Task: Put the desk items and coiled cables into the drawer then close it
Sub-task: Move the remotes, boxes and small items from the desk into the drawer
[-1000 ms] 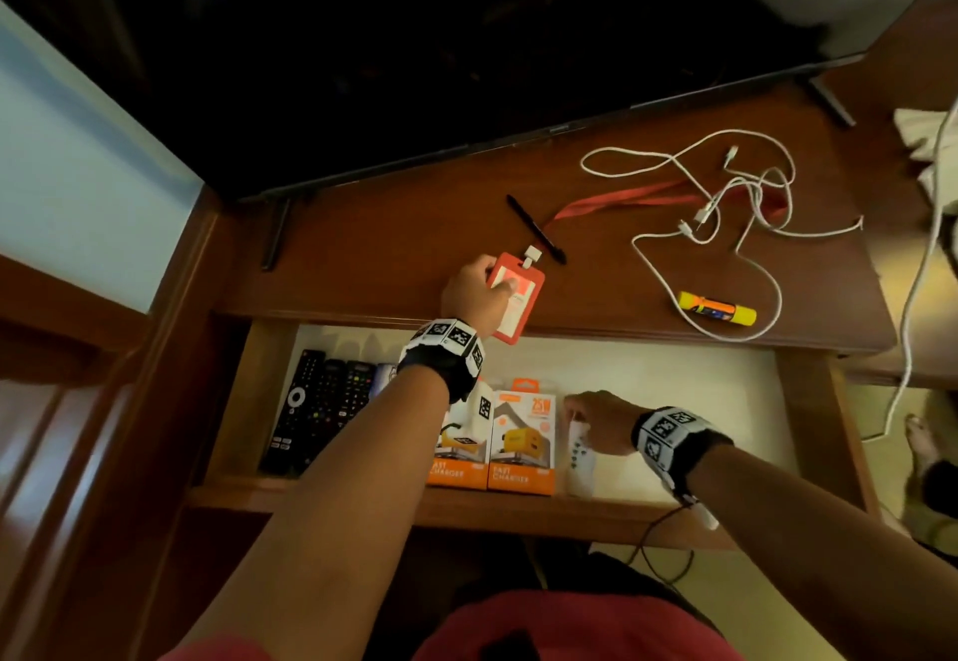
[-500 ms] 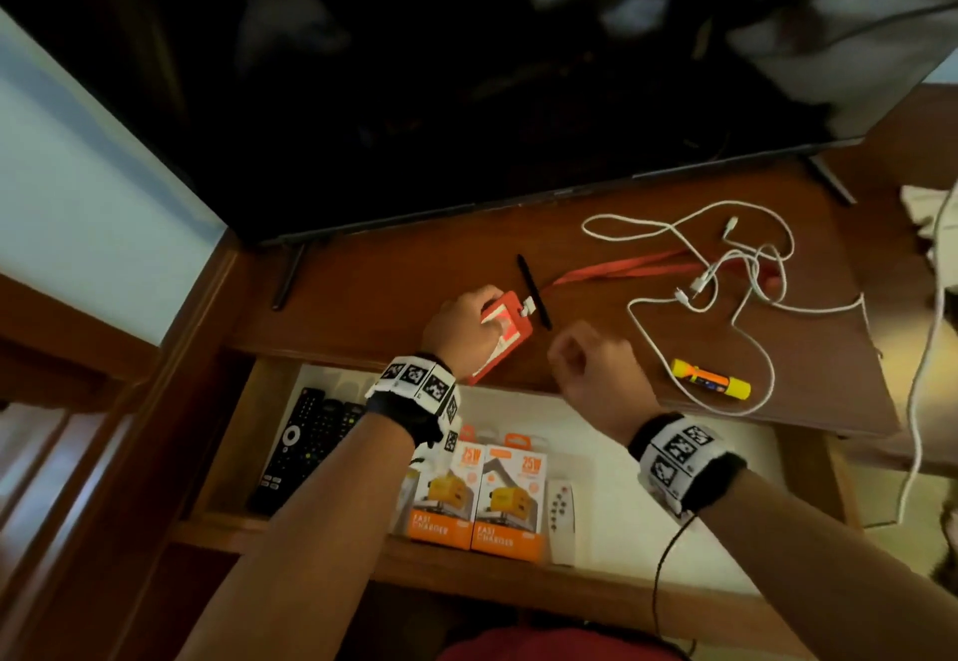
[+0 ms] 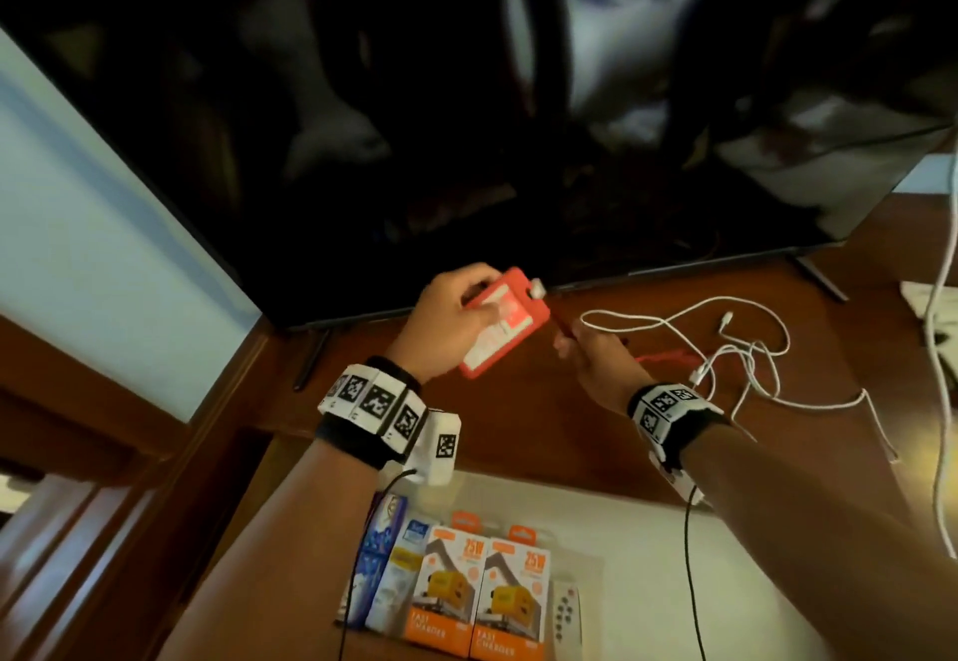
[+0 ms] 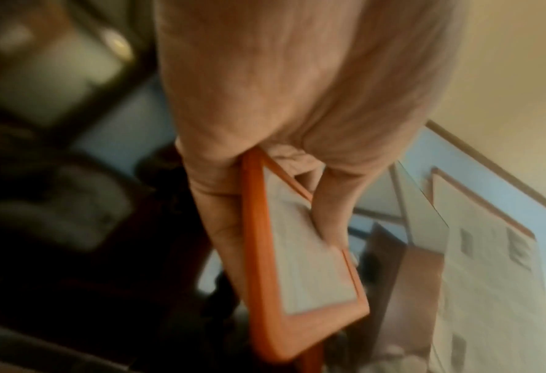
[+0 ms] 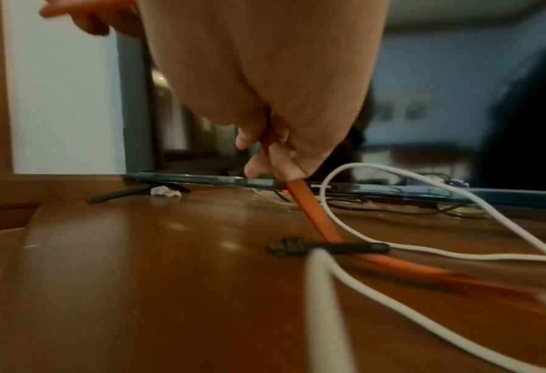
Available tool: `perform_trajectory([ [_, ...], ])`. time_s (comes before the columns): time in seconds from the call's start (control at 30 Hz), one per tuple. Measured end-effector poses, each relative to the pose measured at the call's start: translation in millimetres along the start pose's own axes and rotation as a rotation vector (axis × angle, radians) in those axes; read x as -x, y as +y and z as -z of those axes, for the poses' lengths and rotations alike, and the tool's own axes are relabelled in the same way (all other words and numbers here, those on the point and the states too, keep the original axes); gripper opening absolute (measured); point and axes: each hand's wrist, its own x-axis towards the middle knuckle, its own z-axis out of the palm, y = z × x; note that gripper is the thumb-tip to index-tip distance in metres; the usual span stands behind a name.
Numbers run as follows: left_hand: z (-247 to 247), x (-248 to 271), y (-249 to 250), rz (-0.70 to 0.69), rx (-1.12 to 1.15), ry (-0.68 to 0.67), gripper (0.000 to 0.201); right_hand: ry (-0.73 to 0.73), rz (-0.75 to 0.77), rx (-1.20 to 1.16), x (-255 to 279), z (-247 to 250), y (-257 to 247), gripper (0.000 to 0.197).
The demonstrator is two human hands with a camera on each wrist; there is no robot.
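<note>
Above desk (image 3: 544,417), badge holder (image 3: 505,323), lanyard (image 5: 313,217)

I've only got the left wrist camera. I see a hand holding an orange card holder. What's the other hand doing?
Observer: The right hand pinches the red lanyard strap, which runs down to the desk.
Operator: Anything lying across that strap?
Observer: A black pen lies over it, with the white cable looped on the desk beside it.
Operator: Is the drawer open?
Observer: Yes. The drawer is open, with two orange charger boxes inside.
</note>
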Motion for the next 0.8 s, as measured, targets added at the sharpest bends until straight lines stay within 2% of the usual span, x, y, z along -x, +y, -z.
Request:
perform_trajectory([
  [0.1, 12, 3, 14, 0.005, 0.418, 0.167, 0.017, 0.025, -0.054, -0.061, -2, 13, 12, 0.021],
  [0.17, 14, 7, 18, 0.024, 0.662, 0.251, 0.023, 0.069, -0.056, -0.049, -4, 24, 10, 0.021],
  [0.27, 8, 6, 12, 0.007, 0.797, 0.406, 0.018, 0.205, 0.012, -0.04, -7, 40, -4, 0.021],
  [0.33, 0, 5, 11, 0.012, 0.827, 0.459, 0.018, 0.277, 0.086, -0.038, -6, 50, -25, 0.022],
  [0.4, -8, 3, 13, 0.027, 0.838, 0.445, 0.018, 0.277, 0.188, -0.001, 0, 59, -51, 0.024],
  [0.5, -14, -4, 19, 0.035, 0.81, 0.42, 0.018, 0.197, 0.359, 0.045, 22, 66, -86, 0.025],
  [0.57, -10, -6, 20, 0.033, 0.838, 0.39, 0.021, 0.129, 0.389, 0.081, 38, 66, -98, 0.026],
  [0.63, -1, -2, 24, 0.002, 0.924, 0.299, 0.027, -0.035, 0.298, 0.201, 56, 63, -104, 0.026],
  [0.7, 7, 6, 31, -0.017, 0.949, 0.207, 0.037, -0.237, 0.1, 0.4, 71, 55, -98, 0.021],
  [0.73, 9, 12, 35, -0.016, 0.899, 0.154, 0.039, -0.283, 0.027, 0.42, 79, 49, -91, 0.032],
  [0.77, 9, 17, 39, -0.013, 0.823, 0.086, 0.036, -0.273, -0.011, 0.357, 86, 45, -87, 0.055],
  [0.8, 6, 24, 43, -0.019, 0.742, 0.004, 0.03, -0.208, -0.037, 0.167, 92, 42, -86, 0.074],
])
